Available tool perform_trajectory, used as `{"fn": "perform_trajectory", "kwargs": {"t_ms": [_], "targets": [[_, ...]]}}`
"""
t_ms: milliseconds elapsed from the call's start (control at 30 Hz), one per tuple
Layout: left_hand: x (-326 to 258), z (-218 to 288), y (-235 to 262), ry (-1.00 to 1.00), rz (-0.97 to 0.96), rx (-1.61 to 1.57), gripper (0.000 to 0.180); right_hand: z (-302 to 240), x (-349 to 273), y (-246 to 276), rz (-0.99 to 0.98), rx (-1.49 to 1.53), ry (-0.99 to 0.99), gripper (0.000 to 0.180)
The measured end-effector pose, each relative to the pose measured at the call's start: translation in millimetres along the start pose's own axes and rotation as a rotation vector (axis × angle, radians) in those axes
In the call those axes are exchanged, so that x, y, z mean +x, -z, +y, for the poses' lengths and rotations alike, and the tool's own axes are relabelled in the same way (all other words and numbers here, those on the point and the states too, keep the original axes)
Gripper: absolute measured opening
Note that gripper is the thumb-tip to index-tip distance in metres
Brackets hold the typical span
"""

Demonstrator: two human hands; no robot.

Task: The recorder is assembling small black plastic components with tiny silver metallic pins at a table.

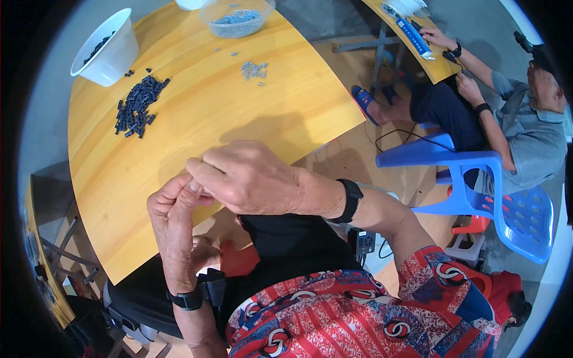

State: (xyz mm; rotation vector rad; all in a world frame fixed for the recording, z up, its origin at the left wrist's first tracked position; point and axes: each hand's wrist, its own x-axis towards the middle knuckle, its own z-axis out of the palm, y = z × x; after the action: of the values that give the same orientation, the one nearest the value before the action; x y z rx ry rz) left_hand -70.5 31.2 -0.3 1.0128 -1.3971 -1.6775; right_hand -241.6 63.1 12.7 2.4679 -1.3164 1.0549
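My left hand (pixel 175 216) and my right hand (pixel 243 179) meet over the near edge of the yellow wooden table (pixel 197 119), fingertips pinched together. Whatever lies between the fingers is hidden or too small to make out. Beyond them to the left is a loose heap of small black tubular pieces (pixel 137 107). Farther off, right of the middle, lies a small cluster of silver metal pieces (pixel 254 70), with a few strays around it. Neither hand touches these heaps.
A white tub (pixel 114 56) with black pieces stands at the far left, and a clear plastic bowl (pixel 242 27) of silver pieces at the back. At right, a co-worker (pixel 507 119) sits at another table (pixel 439 67); a blue plastic chair (pixel 477 158) stands nearby.
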Motion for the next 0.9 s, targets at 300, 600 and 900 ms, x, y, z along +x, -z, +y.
{"fn": "perform_trajectory", "kwargs": {"t_ms": [300,600,900], "targets": [[4,3,6,-0.013,0.001,0.015,0.023,57,-50,102,0.327,0.086,-0.638,0.028],[2,6,8,-0.002,0.052,0.008,0.020,203,-160,90,0.033,-0.452,-0.814,0.026],[2,6,6,0.024,0.024,-0.109,0.015,195,-149,100,0.207,-0.057,-1.039,0.030]]}}
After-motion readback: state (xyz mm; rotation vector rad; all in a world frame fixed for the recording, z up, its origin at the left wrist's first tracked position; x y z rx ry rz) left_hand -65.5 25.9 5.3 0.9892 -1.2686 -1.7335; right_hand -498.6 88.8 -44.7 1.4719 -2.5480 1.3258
